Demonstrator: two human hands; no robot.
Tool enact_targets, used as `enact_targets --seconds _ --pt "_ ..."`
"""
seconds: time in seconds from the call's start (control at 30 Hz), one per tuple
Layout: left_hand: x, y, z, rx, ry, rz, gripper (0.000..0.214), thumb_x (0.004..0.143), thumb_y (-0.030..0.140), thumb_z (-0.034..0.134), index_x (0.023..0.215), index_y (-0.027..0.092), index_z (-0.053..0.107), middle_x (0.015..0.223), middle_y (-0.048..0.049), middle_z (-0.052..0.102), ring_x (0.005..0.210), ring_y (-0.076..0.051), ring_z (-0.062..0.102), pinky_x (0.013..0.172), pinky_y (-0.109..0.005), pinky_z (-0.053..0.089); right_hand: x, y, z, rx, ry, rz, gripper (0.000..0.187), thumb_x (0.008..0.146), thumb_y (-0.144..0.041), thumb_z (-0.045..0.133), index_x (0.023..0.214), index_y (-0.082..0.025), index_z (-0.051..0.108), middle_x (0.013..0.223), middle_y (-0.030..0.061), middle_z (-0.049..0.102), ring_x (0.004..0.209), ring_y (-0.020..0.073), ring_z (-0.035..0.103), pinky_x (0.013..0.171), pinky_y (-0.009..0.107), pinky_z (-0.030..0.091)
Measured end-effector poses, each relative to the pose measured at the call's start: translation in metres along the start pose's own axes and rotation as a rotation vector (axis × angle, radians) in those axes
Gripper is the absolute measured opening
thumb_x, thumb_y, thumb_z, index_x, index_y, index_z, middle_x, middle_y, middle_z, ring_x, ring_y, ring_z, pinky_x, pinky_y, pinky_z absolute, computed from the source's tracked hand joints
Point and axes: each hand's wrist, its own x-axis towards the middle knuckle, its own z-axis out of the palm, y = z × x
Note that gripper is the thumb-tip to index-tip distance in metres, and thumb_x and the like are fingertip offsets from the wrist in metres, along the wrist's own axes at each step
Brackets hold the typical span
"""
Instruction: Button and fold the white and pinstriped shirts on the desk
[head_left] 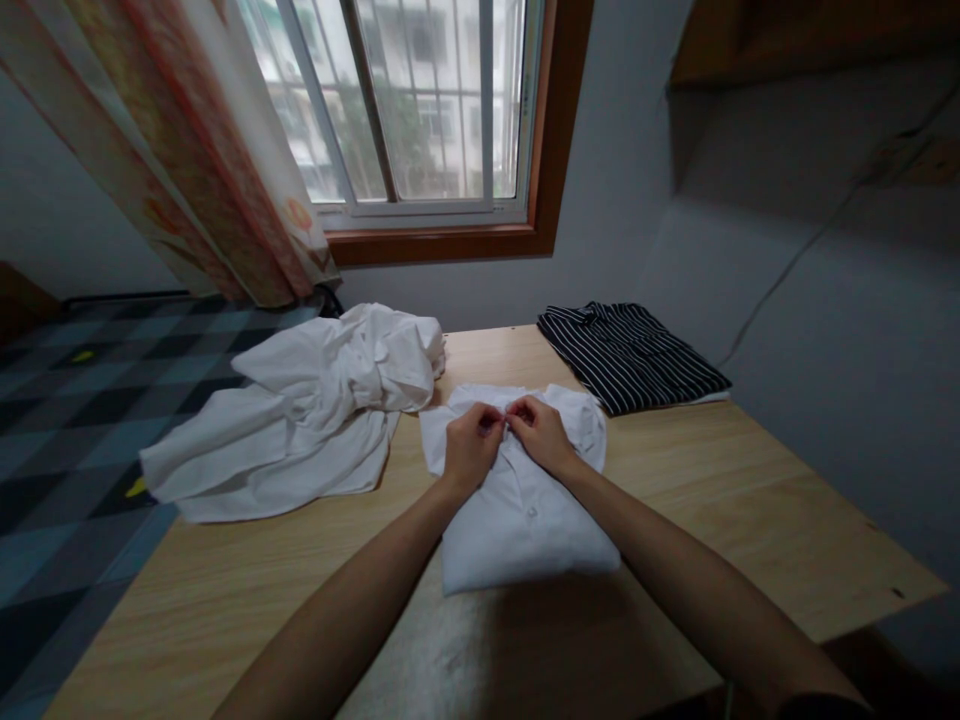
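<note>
A white button-up shirt [525,540] lies folded into a rough rectangle in the middle of the wooden table, its buttoned front facing up. My left hand [474,440] pinches the shirt's front placket near the collar. Right beside it, my right hand [538,430] pinches the same spot from the other side, and the fingertips of both hands nearly meet. What exactly lies between the fingertips, fabric edge or button, is too small to tell. One button shows on the placket below the hands.
A crumpled white garment [322,410] spreads over the table's left side and edge. At the back right lies a folded black-and-white striped garment [630,355]. The wooden table [720,520] stands near a window [420,100], a curtain [187,150] and a checkered bed cover [67,420].
</note>
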Motion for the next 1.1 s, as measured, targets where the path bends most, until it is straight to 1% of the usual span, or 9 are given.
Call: enact_targets --seconds 0.13,0.27,0.4,0.57,0.63,0.73,0.83,0.97,1.1 --pt "0.003 0.001 -0.001 -0.006 0.072 0.012 0.009 0.075 0.012 0.058 0.078 0.018 0.062 0.074 0.0003 0.067 0.069 -0.014 0.061 0.070 -0.025 0.048 0.001 0.006 0.001 0.114 0.033 -0.006 0.008 0.075 -0.026 0.059 0.075 -0.020 0.054 0.071 -0.0008 0.058 0.066 0.0145 0.056 0.062 0.026 0.045" --pt "0.005 -0.002 0.000 -0.051 0.060 0.013 0.010 0.073 0.011 0.058 0.079 0.018 0.062 0.073 0.0005 0.066 0.069 -0.014 0.061 0.068 -0.025 0.049 0.002 0.013 0.004 0.193 0.060 -0.030 0.015 0.076 -0.028 0.059 0.073 -0.022 0.046 0.071 -0.0033 0.052 0.065 0.0129 0.053 0.061 0.024 0.044" --pt "0.005 -0.005 0.001 -0.111 0.062 0.032 0.006 0.074 0.015 0.061 0.079 0.018 0.062 0.074 0.0005 0.066 0.069 -0.013 0.061 0.068 -0.025 0.049 0.003 0.017 0.004 0.186 0.054 -0.062 0.019 0.077 -0.028 0.058 0.070 -0.023 0.042 0.067 -0.0045 0.049 0.063 0.0125 0.049 0.060 0.024 0.043" --pt "0.005 -0.005 0.000 -0.116 0.063 0.039 0.005 0.074 0.016 0.064 0.079 0.018 0.062 0.074 0.0007 0.067 0.068 -0.013 0.061 0.068 -0.025 0.049 0.001 0.013 0.003 0.152 0.031 -0.099 0.014 0.079 -0.025 0.056 0.072 -0.023 0.044 0.073 -0.0031 0.053 0.067 0.0132 0.052 0.065 0.026 0.044" --pt "0.004 -0.005 -0.001 -0.102 0.062 0.050 0.006 0.074 0.014 0.064 0.078 0.018 0.062 0.073 0.0010 0.066 0.068 -0.013 0.061 0.067 -0.024 0.048 -0.001 0.008 0.002 0.120 0.038 -0.094 0.011 0.078 -0.024 0.057 0.076 -0.022 0.046 0.075 -0.0025 0.055 0.068 0.0136 0.053 0.065 0.026 0.044" --pt "0.004 -0.005 -0.001 -0.075 0.050 0.067 0.009 0.073 0.010 0.064 0.078 0.018 0.062 0.072 0.0015 0.066 0.067 -0.012 0.061 0.067 -0.023 0.048 -0.003 0.000 0.001 0.015 0.036 -0.086 0.013 0.076 -0.025 0.060 0.078 -0.022 0.048 0.073 -0.0028 0.055 0.067 0.0142 0.054 0.063 0.026 0.044" --pt "0.003 -0.005 0.000 -0.048 0.033 0.083 0.010 0.073 0.009 0.064 0.076 0.018 0.061 0.072 0.0015 0.066 0.066 -0.012 0.060 0.066 -0.023 0.048 -0.005 -0.006 0.000 -0.065 0.052 -0.089 0.011 0.077 -0.026 0.059 0.078 -0.022 0.049 0.070 -0.0026 0.055 0.065 0.0150 0.054 0.062 0.026 0.043" --pt "0.003 -0.004 0.000 -0.047 0.036 0.073 0.006 0.075 0.013 0.064 0.076 0.018 0.061 0.072 0.0010 0.066 0.065 -0.013 0.060 0.066 -0.024 0.048 -0.007 -0.006 0.000 -0.150 0.079 -0.119 0.006 0.081 -0.025 0.053 0.080 -0.023 0.048 0.071 -0.0014 0.055 0.067 0.0167 0.056 0.065 0.028 0.043" --pt "0.003 -0.003 0.000 -0.088 0.027 0.052 0.007 0.074 0.014 0.066 0.076 0.018 0.061 0.071 0.0014 0.066 0.064 -0.013 0.059 0.065 -0.024 0.047 -0.010 -0.005 0.000 -0.276 0.094 -0.143 0.005 0.081 -0.023 0.050 0.078 -0.023 0.046 0.069 -0.0015 0.055 0.065 0.0169 0.055 0.064 0.027 0.041"
